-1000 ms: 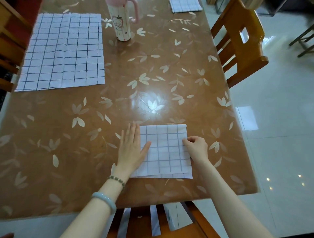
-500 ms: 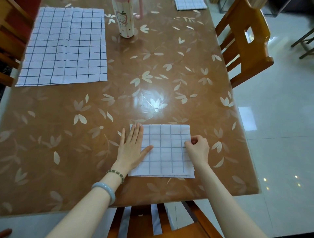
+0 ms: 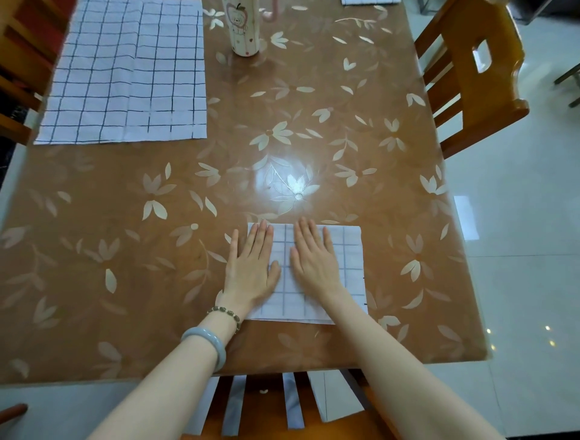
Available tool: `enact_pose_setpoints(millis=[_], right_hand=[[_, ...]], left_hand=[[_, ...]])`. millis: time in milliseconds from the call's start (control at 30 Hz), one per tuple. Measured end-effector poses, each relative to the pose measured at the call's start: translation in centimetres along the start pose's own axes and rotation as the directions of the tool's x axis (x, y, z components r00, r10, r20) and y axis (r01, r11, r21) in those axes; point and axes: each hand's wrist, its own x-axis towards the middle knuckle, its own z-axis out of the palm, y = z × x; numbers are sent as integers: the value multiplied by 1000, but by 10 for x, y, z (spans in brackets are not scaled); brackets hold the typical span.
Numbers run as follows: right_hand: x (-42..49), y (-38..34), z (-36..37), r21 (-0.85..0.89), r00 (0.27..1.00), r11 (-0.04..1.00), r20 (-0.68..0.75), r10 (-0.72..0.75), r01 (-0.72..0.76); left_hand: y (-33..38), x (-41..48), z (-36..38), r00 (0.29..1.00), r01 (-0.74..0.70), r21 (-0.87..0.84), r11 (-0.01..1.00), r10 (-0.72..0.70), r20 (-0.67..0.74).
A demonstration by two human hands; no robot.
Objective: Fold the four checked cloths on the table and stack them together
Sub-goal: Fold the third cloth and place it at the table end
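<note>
A folded white checked cloth (image 3: 350, 267) lies near the table's front edge. My left hand (image 3: 252, 267) presses flat on its left part, fingers straight, thumb on the cloth. Beside it, my right hand (image 3: 314, 260) lies flat on the cloth's middle, fingers straight and pointing away from me. A larger checked cloth (image 3: 125, 72) lies spread flat at the far left. The edge of another checked cloth (image 3: 370, 2) shows at the far right, cut off by the frame.
A tall cup with a cartoon print (image 3: 241, 28) stands at the far middle of the brown leaf-patterned table (image 3: 157, 251). Wooden chairs stand at the right (image 3: 470, 78), at the left edge (image 3: 18, 62) and under me (image 3: 282, 408). Tiled floor lies to the right.
My right hand let go of the cloth's right edge, opened and moved left onto the cloth's middle. My left hand stayed flat on the left part.
</note>
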Motion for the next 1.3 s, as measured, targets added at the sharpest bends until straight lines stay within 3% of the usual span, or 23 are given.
enact_pose_setpoints(millis=[233,433,667,1100,1233,1300], right_hand=[[-22,73,-15,-145,993,982,-33,115,-118],[-24,77,-13,-164,990,977,-60,126,-134],[-25,75,-15,-173,990,976,-66,125,-134],[-25,77,-15,-177,992,976,-29,121,-125],[-26,64,-28,-186,980,974,-171,98,-130],[-28,47,-34,-137,963,989,-268,21,-60]], left_hand=[[-10,-1,-6,1000,-4,63,998,2,22],[-28,-11,-11,997,78,95,992,-78,3],[37,-32,-5,993,-106,-7,994,107,45],[-17,-62,-5,992,65,57,996,-71,107],[-16,-63,-8,991,75,76,994,-83,109],[-14,-62,-10,990,84,78,993,-92,108]])
